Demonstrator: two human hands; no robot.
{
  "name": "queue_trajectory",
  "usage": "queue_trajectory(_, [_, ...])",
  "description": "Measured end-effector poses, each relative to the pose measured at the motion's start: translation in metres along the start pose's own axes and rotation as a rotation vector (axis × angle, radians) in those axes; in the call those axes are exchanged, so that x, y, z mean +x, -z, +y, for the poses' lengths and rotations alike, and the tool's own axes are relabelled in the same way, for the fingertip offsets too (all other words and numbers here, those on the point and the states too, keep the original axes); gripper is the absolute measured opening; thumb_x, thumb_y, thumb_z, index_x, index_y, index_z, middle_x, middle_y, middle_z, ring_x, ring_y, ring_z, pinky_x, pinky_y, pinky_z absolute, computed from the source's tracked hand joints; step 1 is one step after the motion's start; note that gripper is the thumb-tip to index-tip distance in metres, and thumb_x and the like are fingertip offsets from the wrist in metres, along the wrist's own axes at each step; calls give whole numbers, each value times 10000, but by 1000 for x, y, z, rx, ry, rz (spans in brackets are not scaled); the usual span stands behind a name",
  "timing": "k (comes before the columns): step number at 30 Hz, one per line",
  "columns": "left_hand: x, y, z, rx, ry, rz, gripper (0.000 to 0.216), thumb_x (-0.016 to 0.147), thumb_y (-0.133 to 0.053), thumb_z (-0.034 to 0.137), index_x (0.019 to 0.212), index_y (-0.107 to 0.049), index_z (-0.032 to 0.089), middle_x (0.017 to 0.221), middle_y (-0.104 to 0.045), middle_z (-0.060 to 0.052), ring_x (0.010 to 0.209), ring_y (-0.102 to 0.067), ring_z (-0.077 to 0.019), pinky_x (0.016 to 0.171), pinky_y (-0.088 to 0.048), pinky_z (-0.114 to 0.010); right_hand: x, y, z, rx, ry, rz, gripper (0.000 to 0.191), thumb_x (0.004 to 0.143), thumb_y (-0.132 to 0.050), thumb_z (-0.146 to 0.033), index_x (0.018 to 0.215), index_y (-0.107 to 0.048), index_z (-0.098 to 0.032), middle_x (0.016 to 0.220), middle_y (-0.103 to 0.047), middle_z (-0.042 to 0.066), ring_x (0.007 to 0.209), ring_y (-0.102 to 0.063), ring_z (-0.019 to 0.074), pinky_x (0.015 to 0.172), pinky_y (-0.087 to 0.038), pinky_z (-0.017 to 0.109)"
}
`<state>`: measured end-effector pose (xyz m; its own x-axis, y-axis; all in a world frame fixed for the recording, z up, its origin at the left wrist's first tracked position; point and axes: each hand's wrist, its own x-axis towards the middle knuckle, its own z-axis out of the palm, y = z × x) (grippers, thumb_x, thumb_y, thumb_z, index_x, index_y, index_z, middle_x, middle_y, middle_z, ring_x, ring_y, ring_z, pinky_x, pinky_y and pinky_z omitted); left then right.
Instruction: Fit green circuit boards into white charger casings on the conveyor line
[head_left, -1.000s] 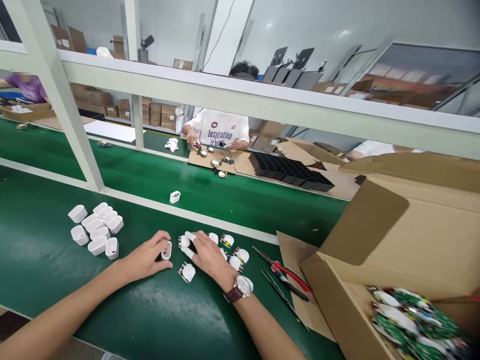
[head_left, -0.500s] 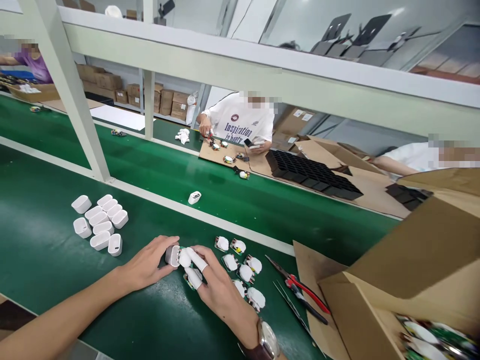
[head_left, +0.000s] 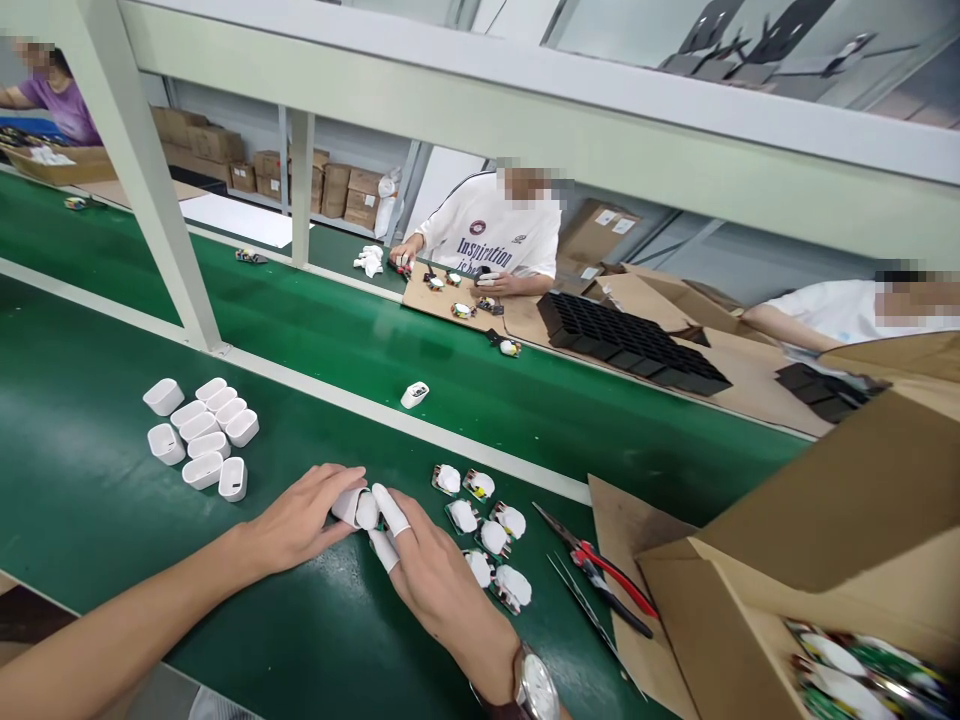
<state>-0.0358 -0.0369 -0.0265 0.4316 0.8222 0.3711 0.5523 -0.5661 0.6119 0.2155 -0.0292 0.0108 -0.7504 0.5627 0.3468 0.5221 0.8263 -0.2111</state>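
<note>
Green workbench (head_left: 300, 640), scuffed. Head view, near centre: 1 white plastic housing (head_left: 346, 507), oval-mouthed, pinched in left hand (head_left: 306, 512); 1 white-padded circuit board (head_left: 367, 511) at its mouth, pinched by right hand (head_left: 433, 572), 2 digits sheathed. Possible fault: skewed angle, snagging components on rim. Right: 7 lumpy-topped boards (head_left: 494, 538).

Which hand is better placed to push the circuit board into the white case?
Right hand, probably: its fingers hold the board at the opening, while the left hand grips the case.
</note>
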Motion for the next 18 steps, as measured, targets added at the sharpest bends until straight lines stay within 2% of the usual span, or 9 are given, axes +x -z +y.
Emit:
queue_trajectory(7, [-1, -5, -2, -8, -12, 19, 688, 1027, -642, 231, 1604, -275, 314, 1379, -633, -128, 1259, -637, -305, 1053, -578, -513, -1, 1, -6, -91, -3, -41, 686, 967, -375, -17, 1629, -224, -113, 1419, -594, 260, 1216, -669, 378, 894, -670, 502])
queue_trajectory(13, [-2, -5, 0, -29, -1, 14, 621, 1039, -619, 241, 1580, -319, 303, 1384, -621, -129, 1269, -638, -294, 1069, -580, -498, -2, 0, -8, -75, -10, -38, 643, 965, -362, -3, 1599, -314, -97, 1397, -612, 258, 1204, -675, 375, 891, -666, 512])
queue_trajectory(16, [-3, -5, 0, -75, 16, -8, 622, 1038, -618, 242, 1580, -320, 309, 1416, -619, -128, 1283, -650, -288, 1077, -583, -494, -4, -7, -5, -31, -16, 13, 598, 1007, -392, -34, 1597, -341, -113, 1460, -592, 248, 1253, -659, 360, 940, -651, 514])
queue_trajectory(18, [-3, -6, -1, -144, 50, -44, 655, 1019, -635, 224, 1577, -305, 315, 1448, -615, -119, 1325, -640, -283, 1100, -578, -491, -2, -11, -4, -5, -4, 64, 510, 1035, -480, -88, 1540, -441, -140, 1533, -546, 231, 1294, -636, 356, 981, -633, 519])
